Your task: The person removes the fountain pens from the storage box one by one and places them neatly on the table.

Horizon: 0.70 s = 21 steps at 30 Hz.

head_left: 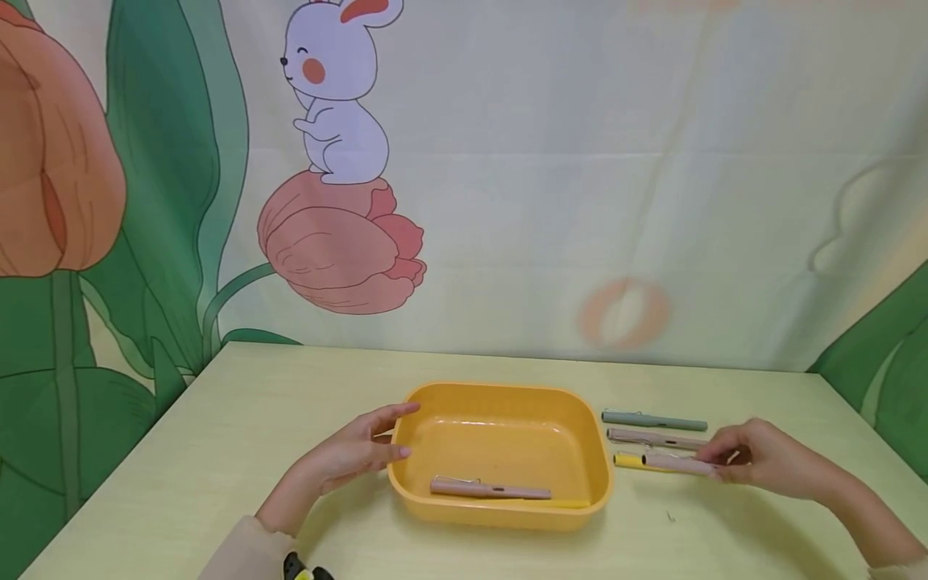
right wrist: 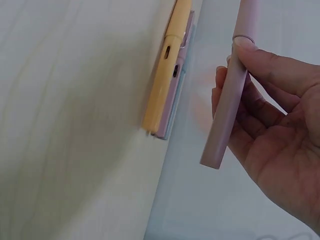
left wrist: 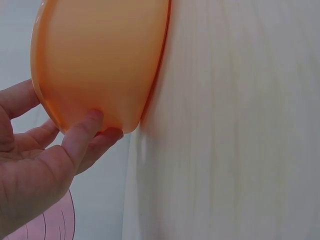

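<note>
Beige sleeve (head_left: 246, 552), bottom left; left hand (head_left: 357, 445) grips rounded yellow plastic tray (head_left: 500, 517); right hand (head_left: 772, 459), lower right, pinches slim pale-pink pen (head_left: 670, 462).

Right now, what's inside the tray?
In the tray: a pink pen and, nearer the near wall, what looks like a yellow pen, only a strip showing. The rest of it is covered, as is the floor right behind that wall.
</note>
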Motion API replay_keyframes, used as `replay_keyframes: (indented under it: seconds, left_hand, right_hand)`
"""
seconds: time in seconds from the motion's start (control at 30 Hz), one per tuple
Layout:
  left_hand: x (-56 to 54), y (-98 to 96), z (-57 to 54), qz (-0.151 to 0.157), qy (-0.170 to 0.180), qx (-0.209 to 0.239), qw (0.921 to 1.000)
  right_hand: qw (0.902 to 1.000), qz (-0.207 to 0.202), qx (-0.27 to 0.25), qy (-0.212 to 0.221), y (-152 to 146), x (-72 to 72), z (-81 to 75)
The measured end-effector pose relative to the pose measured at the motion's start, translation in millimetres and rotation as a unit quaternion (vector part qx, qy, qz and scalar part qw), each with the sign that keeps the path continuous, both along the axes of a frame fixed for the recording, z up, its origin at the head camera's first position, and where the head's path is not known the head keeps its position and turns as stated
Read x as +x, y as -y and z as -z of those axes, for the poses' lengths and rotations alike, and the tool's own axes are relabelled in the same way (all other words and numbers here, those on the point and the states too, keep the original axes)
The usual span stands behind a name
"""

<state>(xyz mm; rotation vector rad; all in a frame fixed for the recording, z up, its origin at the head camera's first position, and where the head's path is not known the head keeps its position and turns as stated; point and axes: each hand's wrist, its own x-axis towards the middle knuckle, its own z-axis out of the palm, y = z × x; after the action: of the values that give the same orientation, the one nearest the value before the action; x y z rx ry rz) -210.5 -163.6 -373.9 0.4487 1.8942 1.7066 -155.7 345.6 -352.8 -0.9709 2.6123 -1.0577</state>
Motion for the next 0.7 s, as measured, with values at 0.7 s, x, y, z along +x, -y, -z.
replay_keyframes:
  seconds: [0.7]
  left_hand:
    - [1.1,2.1,-0.6,0.015,-0.001,0.02,0.9997]
  right_hand:
    - [0.9975,0.001,-0.002,0.071,-31,-0.7,21.9]
